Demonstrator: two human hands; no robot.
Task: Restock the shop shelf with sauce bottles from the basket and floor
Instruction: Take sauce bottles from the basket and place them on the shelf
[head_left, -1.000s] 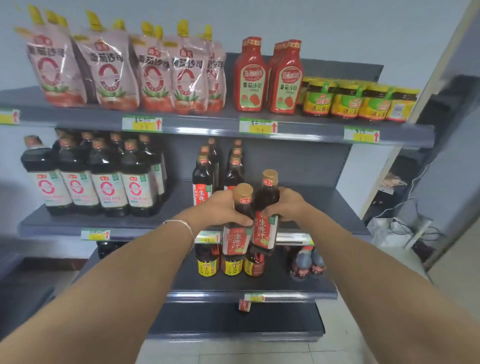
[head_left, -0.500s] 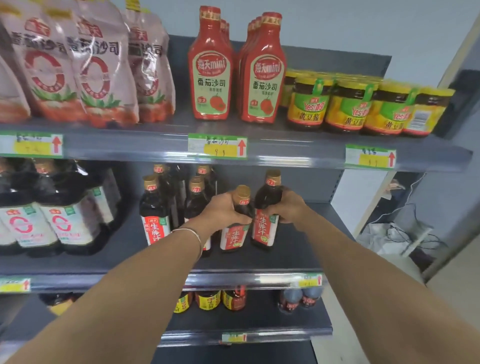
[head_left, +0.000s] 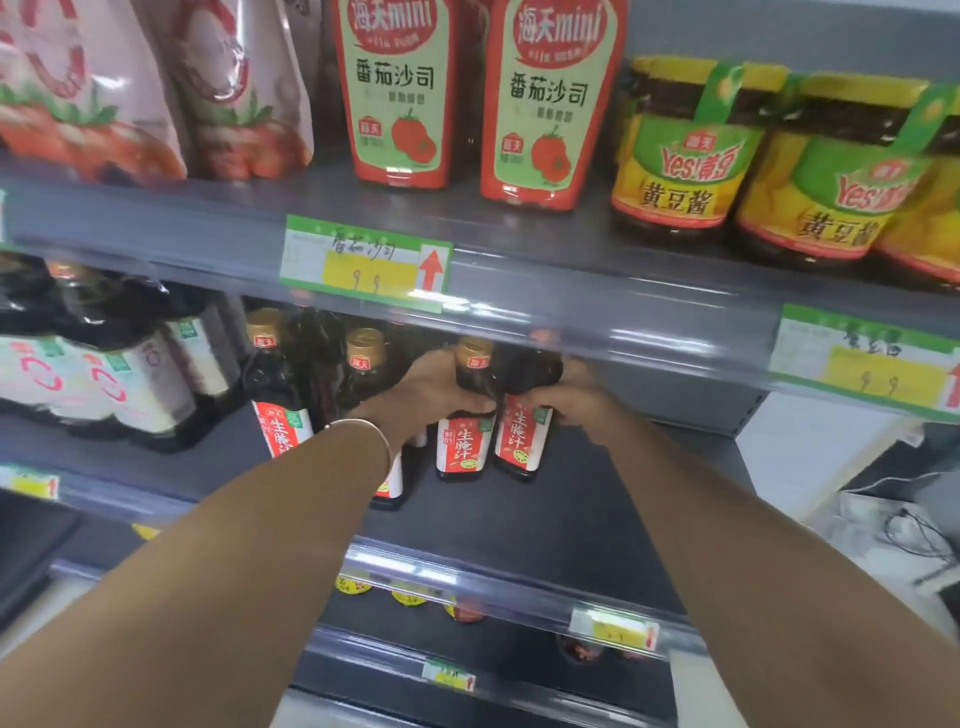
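Gripping one sauce bottle (head_left: 464, 441) in left hand (head_left: 434, 384), second bottle (head_left: 522, 434) in right hand (head_left: 574, 400), low over shelf (head_left: 550, 514); could topple neighbouring bottles (head_left: 365, 347) if shoved back crooked.

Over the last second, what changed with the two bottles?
The left hand and right hand carried their sauce bottles from in front of the middle shelf onto it, beside the matching row. Both still grip the necks; nothing let go. Other stock unchanged.
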